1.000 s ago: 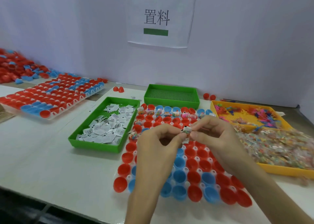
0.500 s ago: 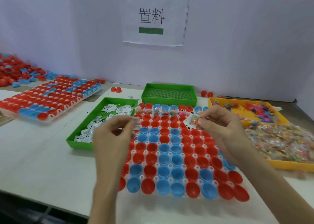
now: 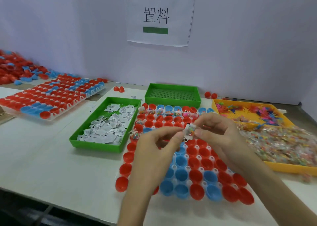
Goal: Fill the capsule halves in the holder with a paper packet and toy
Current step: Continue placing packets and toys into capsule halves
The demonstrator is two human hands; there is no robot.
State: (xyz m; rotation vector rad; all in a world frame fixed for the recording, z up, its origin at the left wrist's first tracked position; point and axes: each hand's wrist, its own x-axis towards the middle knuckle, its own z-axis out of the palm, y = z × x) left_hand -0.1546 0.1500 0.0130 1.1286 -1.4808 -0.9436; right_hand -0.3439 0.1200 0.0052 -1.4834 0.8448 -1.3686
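Centre of frame, over holder [image 3: 197, 147]: your left hand [image 3: 154, 150], near green tray [image 3: 96, 144] half a second ago, now meets right hand [image 3: 217, 135]. Fingertips of both pinch paper packet [image 3: 186, 138] against toy bag [image 3: 191, 130]. Pair assembled; probably ready for empty capsule half [image 3: 193, 162].

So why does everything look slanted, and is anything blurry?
Head view: the wide lens slants the table edges and skews the sign; light is flat, shadows faint; the yellow tray at right is smeared; left hand and right hand, pinching the packet, look soft.
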